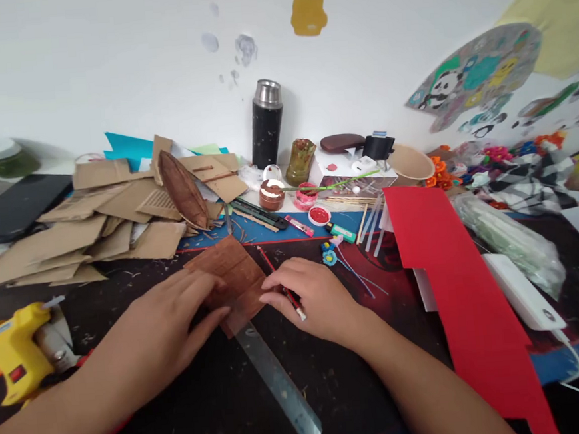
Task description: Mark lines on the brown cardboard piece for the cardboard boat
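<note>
A reddish-brown sheet with a wood-like surface [236, 265] lies on the dark tabletop between my hands. My left hand [174, 313] curls over its left side, fingertips on the sheet and thumb near the end of a ruler [280, 381]. That ruler overlaps the sheet's lower edge and slants down toward the front right. In my right hand [320, 298] is a dark red pencil [267, 259], its tip pointing away from me and its white end near my thumb. The right thumb and forefinger are at the sheet's right edge.
A yellow glue gun [26, 338] lies at left, below stacked cardboard pieces [65, 241] and a brown boat-shaped piece [183, 188]. Behind stand a black thermos [266, 125] and small paint pots [272, 197]. Red card [460, 284] and a white power strip [523, 289] are at right.
</note>
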Tool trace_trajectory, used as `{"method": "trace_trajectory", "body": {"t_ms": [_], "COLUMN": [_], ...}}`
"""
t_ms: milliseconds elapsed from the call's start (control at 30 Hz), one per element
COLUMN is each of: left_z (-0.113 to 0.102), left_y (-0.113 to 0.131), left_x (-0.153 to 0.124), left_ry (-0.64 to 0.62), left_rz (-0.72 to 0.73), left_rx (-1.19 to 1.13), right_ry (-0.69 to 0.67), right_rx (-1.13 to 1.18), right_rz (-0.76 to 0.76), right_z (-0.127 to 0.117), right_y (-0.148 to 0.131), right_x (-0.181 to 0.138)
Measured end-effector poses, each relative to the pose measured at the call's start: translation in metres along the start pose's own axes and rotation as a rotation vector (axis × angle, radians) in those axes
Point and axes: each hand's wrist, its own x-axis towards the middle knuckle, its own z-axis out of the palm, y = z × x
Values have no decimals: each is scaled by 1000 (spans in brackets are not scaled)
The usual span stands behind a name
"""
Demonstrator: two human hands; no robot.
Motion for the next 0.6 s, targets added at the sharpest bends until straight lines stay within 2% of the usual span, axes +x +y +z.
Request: {"method": "trace_trajectory", "body": {"t_ms": [133, 200, 300, 433, 600], "left_z": [2, 8, 16, 22, 31], "left_y": [16, 22, 24, 18, 12], "left_x": [-16, -24, -32, -35, -38], "left_ry": [116, 144, 150, 129, 126], "left_rz": [347, 421, 451, 450, 368], "left_rx": [144, 249, 334, 353, 293], "right_ry": [30, 26, -24, -162, -254], "right_rx": [24, 23, -29, -154, -237], "right_rz": [-10, -6, 6, 41, 84], "right_z": [-2, -2, -2, -2, -3], "right_y": [-2, -2, -2, -3, -7], "right_x": [1, 1, 2, 3, 7]}}
